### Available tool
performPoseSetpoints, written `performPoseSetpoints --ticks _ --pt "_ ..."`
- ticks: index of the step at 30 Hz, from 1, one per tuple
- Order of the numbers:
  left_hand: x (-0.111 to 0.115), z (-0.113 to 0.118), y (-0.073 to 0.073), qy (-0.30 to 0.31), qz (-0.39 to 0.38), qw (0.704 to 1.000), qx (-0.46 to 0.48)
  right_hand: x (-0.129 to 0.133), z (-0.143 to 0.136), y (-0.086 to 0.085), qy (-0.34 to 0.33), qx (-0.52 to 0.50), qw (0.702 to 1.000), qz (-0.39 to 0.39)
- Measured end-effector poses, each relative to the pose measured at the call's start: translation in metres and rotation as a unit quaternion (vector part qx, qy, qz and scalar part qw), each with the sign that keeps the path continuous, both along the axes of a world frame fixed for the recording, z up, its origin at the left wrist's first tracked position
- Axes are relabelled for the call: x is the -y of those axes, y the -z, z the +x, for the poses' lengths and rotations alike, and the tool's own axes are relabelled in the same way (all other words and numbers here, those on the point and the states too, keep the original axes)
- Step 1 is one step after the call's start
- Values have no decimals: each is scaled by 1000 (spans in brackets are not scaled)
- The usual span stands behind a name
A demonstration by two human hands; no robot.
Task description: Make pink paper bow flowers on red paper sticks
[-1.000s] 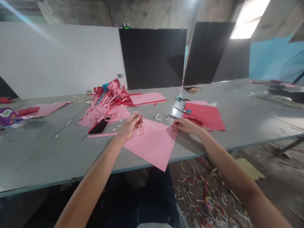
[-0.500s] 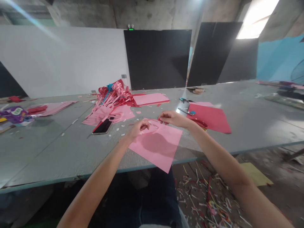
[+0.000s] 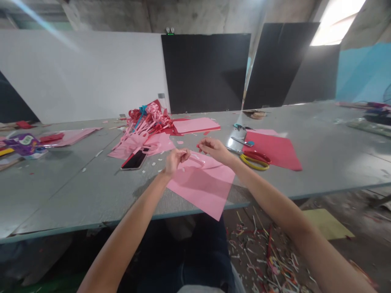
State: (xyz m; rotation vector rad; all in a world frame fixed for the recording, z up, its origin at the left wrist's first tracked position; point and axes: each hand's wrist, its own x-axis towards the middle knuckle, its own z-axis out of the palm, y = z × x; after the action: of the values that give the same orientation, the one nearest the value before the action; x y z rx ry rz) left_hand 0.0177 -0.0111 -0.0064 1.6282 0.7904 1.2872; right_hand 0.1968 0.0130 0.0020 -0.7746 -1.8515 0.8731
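My left hand (image 3: 177, 160) is closed in a pinch on a pink paper strip (image 3: 197, 160), which reaches to the right over the sheet. Close by, my right hand (image 3: 216, 149) has its fingertips pressed together on a small red piece (image 3: 198, 146) whose kind I cannot make out. Both hands hover over the upper part of a pink sheet (image 3: 201, 185), with a gap between them. One corner of that sheet juts past the table's front edge. To the right of my right hand lie scissors (image 3: 255, 161) with red and yellow handles.
Pink and red paper-strip flowers (image 3: 146, 122) are heaped behind a phone (image 3: 134, 159). Stacked pink sheets (image 3: 197, 125) lie at the back, red sheets (image 3: 275, 150) to the right. A purple packet (image 3: 26, 144) is at left. Paper scraps (image 3: 275, 260) litter the floor.
My hands have moved a little farther apart, the right one shifting up and left with the red piece. The scissors' handles now show more fully beside my right forearm.
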Motion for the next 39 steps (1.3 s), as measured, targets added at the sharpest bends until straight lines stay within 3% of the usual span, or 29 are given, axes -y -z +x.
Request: performPoseSetpoints --ticks 7,11,14,17,20,26,39 --pt "-2 1 5 22 40 999 -3 13 -4 5 -44 -7 999 17" --pt "-3 5 5 -29 15 999 -31 11 -5 11 -43 14 998 40" --pt "-4 7 7 -62 -3 996 -63 8 -6 13 3 27 998 50" --pt "-5 7 10 -93 19 989 -115 4 -4 13 43 19 999 28" --pt "-3 6 13 -126 52 976 -168 0 0 12 40 -5 999 2" --pt "-1 5 14 -162 85 962 -201 -2 2 15 28 -10 999 20" --pt "5 7 0 -142 48 975 -163 -5 -1 12 -111 -115 972 -173"
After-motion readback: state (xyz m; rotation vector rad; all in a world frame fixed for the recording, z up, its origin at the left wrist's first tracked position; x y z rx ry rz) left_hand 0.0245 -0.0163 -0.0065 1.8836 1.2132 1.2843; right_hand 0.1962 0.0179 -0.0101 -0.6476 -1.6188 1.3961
